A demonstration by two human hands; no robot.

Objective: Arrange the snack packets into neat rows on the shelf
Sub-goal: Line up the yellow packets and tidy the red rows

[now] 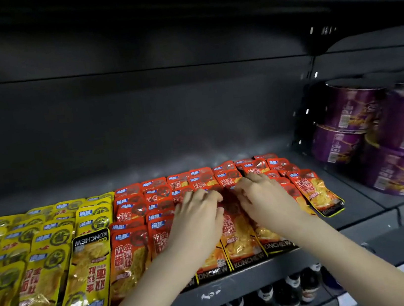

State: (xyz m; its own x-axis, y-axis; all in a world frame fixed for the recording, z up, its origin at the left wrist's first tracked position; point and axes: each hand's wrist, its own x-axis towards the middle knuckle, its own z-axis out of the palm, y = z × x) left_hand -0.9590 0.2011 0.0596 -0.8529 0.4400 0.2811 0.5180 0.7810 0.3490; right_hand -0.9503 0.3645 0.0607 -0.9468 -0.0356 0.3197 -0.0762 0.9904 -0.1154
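Yellow packets (41, 253) lie in overlapping rows at the left of the shelf (252, 276). The one at their right edge, the flipped packet (88, 275), lies upside down. Red packets (131, 212) fill the middle in rows.

The left hand (199, 218) rests palm down on the red rows. Its fingers are bent and close together, with the tips on a packet. The right hand (267, 198) lies just beside it in the same way, its bent fingertips on the next packets. I cannot tell whether either hand pinches a packet or only presses it.

At the right end one skewed packet (315, 194) lies tilted out of line. Purple bowls (374, 133) are stacked further right, and bottles (269, 304) stand below.
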